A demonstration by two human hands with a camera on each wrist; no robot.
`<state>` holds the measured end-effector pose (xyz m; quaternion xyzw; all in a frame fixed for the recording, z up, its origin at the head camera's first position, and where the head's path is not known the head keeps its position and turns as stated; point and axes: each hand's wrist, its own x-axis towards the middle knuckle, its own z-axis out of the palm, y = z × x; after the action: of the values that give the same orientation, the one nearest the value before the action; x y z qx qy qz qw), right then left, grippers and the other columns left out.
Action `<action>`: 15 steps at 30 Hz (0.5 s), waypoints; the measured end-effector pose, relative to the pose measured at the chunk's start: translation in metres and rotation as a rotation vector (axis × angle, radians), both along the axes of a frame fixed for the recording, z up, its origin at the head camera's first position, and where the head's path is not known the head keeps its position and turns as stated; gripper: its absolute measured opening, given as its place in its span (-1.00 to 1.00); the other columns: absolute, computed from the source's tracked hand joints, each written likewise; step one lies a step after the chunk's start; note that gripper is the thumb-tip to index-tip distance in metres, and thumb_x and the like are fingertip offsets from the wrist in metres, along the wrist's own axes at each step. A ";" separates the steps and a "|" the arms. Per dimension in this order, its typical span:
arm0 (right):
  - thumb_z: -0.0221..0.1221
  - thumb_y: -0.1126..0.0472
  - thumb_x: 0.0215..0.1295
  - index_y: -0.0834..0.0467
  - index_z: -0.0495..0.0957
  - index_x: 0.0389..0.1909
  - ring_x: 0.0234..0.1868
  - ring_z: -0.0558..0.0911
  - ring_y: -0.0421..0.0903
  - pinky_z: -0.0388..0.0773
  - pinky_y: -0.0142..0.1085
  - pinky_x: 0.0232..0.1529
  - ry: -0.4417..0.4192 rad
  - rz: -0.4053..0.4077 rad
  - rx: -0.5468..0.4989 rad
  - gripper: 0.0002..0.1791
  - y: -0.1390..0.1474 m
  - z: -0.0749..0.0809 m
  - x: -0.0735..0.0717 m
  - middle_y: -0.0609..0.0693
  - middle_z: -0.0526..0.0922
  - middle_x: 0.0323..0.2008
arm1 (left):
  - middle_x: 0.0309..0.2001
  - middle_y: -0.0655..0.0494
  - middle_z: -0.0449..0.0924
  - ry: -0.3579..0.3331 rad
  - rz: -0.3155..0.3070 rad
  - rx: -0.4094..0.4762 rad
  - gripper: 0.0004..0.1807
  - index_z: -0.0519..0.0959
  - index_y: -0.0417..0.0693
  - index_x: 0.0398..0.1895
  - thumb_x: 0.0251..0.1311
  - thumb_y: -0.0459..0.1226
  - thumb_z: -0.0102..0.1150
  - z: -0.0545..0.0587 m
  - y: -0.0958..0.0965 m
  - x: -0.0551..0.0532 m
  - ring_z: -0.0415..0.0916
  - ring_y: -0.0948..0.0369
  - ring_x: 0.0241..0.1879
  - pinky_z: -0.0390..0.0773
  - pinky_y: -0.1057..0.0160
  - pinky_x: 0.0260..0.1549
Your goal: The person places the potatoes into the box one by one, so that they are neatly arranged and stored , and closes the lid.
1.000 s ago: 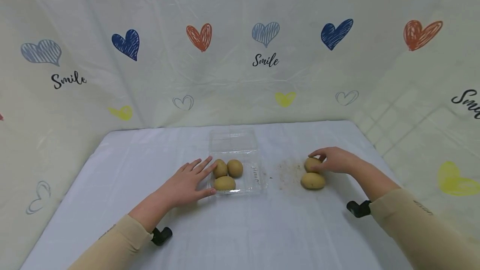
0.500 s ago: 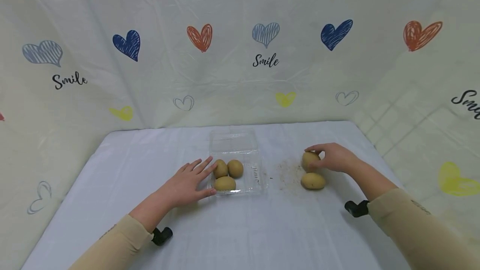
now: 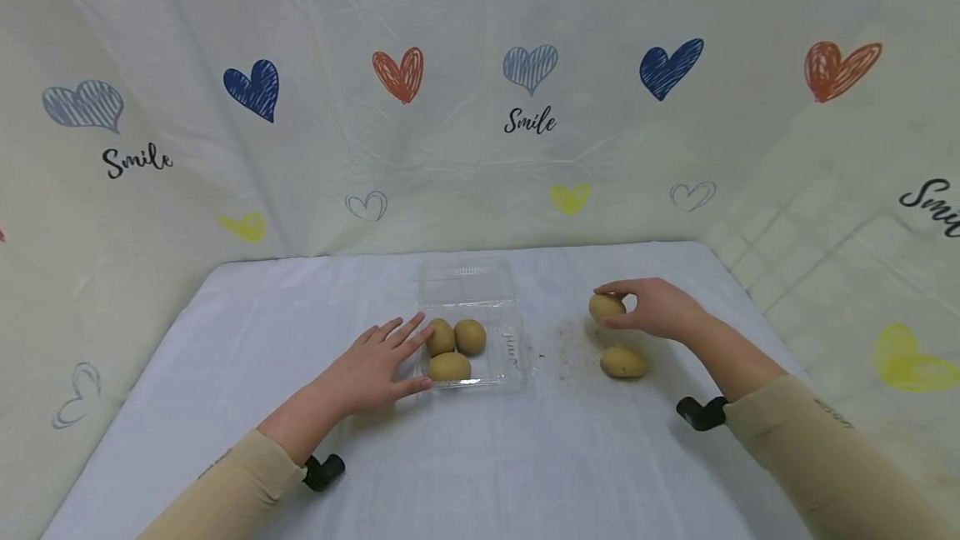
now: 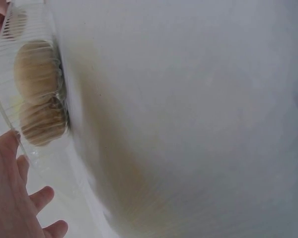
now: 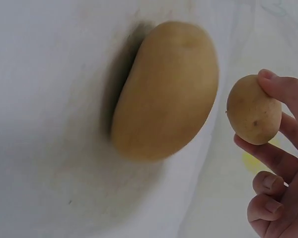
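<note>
My right hand (image 3: pixel 660 308) pinches a potato (image 3: pixel 606 307) between thumb and fingers, raised above the table; the right wrist view shows this held potato (image 5: pixel 254 110) in front of the palm. Below it, a second potato (image 3: pixel 624 362) lies on the cloth. With fingers spread and straight, my left hand (image 3: pixel 375 365) touches the left side of a clear plastic clamshell box (image 3: pixel 495 367). Inside the box's near half sit three potatoes, one of them the round potato (image 3: pixel 470 337) at the back. Through the ribbed wall, the left wrist view shows a potato (image 4: pixel 37 72) beside the fingers.
The box's lid (image 3: pixel 467 280) lies folded back, away from me. Brown dirt specks (image 3: pixel 573 340) mark the white tablecloth (image 3: pixel 480 465) between box and loose potato. A curtain (image 3: pixel 465 148) printed with hearts hangs behind the table.
My right hand has lifted the rear loose potato off the cloth and carried it up and to the left. The left hand and the box have stayed in place.
</note>
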<state>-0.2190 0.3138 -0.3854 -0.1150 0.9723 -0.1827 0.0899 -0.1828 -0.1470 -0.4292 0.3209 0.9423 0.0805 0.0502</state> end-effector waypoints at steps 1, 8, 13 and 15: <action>0.38 -0.16 0.15 -0.04 0.56 0.26 0.15 0.51 0.15 0.47 0.07 0.05 0.000 0.005 -0.008 -0.35 -0.005 0.002 0.000 0.08 0.61 0.10 | 0.60 0.15 -0.16 0.000 0.001 0.000 -0.06 -0.03 0.24 0.60 0.26 0.44 -0.21 0.000 0.000 0.000 -0.04 -0.10 0.51 0.03 -0.20 0.40; 0.37 -0.17 0.16 -0.09 0.55 0.27 0.19 0.51 0.12 0.47 0.08 0.09 0.007 0.028 -0.029 -0.36 -0.043 0.011 -0.002 0.03 0.61 0.15 | 0.60 0.12 -0.13 0.004 -0.004 0.017 -0.08 0.00 0.23 0.60 0.29 0.39 -0.13 -0.002 -0.001 0.000 -0.04 -0.10 0.51 0.04 -0.20 0.39; 0.39 -0.18 0.13 -0.16 0.56 0.25 0.18 0.51 0.08 0.47 0.05 0.12 -0.003 0.048 -0.075 -0.37 -0.075 0.010 -0.005 -0.05 0.61 0.13 | 0.60 0.12 -0.14 0.006 -0.007 0.016 -0.08 -0.01 0.23 0.60 0.28 0.40 -0.15 -0.004 -0.001 -0.001 -0.04 -0.09 0.51 0.04 -0.20 0.39; 0.39 -0.18 0.12 -0.17 0.57 0.24 0.17 0.53 0.06 0.47 0.04 0.14 0.008 0.079 -0.094 -0.38 -0.087 0.011 -0.006 -0.08 0.62 0.12 | 0.60 0.12 -0.14 0.005 -0.005 0.007 -0.08 -0.01 0.24 0.60 0.28 0.41 -0.17 -0.003 -0.001 -0.002 -0.05 -0.10 0.51 0.04 -0.20 0.39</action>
<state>-0.2251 0.2270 -0.3742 -0.1581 0.9577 -0.2240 0.0878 -0.1845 -0.1480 -0.4324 0.3237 0.9414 0.0827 0.0468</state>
